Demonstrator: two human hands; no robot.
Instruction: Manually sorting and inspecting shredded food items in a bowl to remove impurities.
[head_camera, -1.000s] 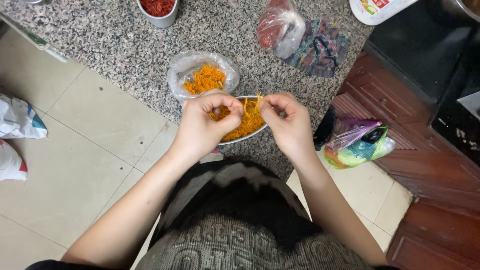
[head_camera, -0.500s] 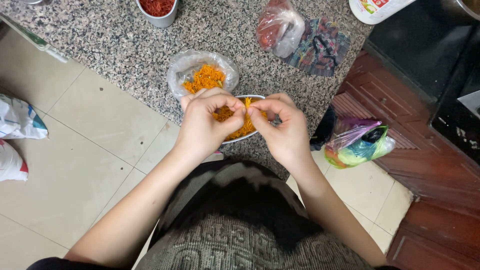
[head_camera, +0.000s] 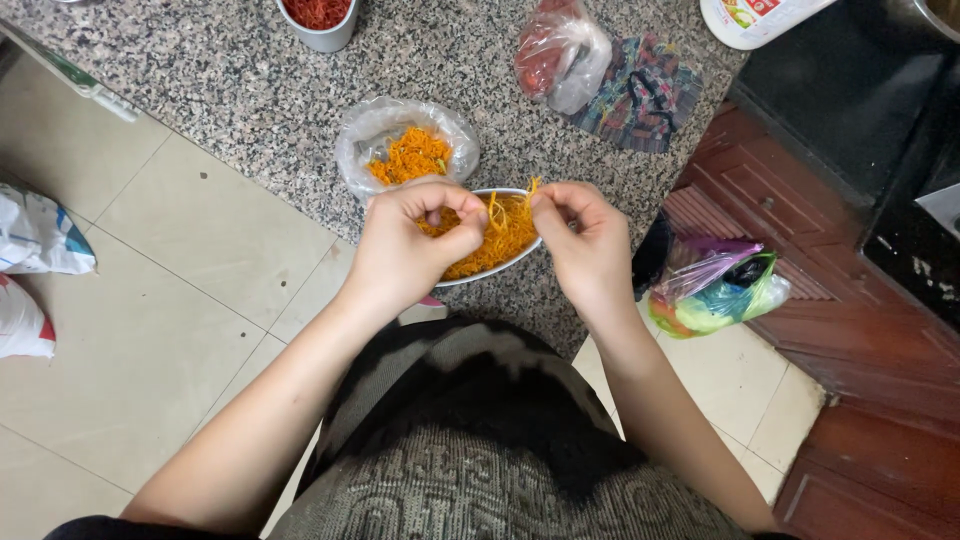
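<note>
Both hands, left (head_camera: 410, 250) and right (head_camera: 580, 235), pinch orange strands (head_camera: 497, 212) shut-fingered over the bowl (head_camera: 500, 265), so bits drop in.

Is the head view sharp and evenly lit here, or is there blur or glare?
Head view: soft, even light; left hand, right hand and orange strands in the bowl look sharp; mild glare on the clear bag; the counter casts only faint shadows; the wide lens bends the floor tiles at the edges.
</note>
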